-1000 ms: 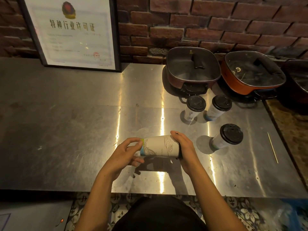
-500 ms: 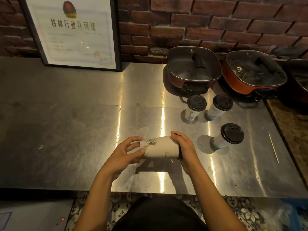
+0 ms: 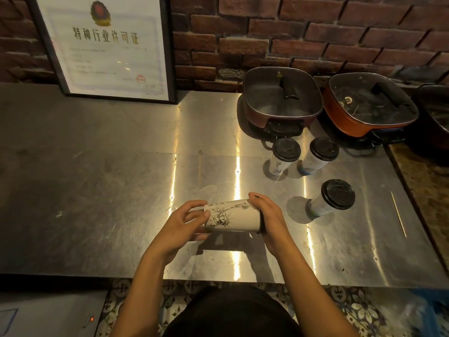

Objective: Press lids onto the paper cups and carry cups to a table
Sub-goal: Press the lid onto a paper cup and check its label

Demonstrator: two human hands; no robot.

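Note:
I hold a white paper cup (image 3: pixel 237 216) with a black line drawing sideways above the steel counter (image 3: pixel 121 190). My left hand (image 3: pixel 181 222) grips its bottom end. My right hand (image 3: pixel 268 215) covers the mouth end, where a black lid edge (image 3: pixel 262 222) shows under the palm. Three more white cups with black lids stand to the right: one nearest (image 3: pixel 331 198), two farther back, the left one (image 3: pixel 283 155) and the right one (image 3: pixel 319 154).
Two lidded electric pans stand at the back right, a dark one (image 3: pixel 281 98) and an orange one (image 3: pixel 369 105). A framed certificate (image 3: pixel 107 47) leans on the brick wall. A thin wooden stick (image 3: pixel 398 214) lies at the right.
The cup has turned about its long axis between my hands; a statue drawing now faces up instead of the wave pattern. My hands stay in place.

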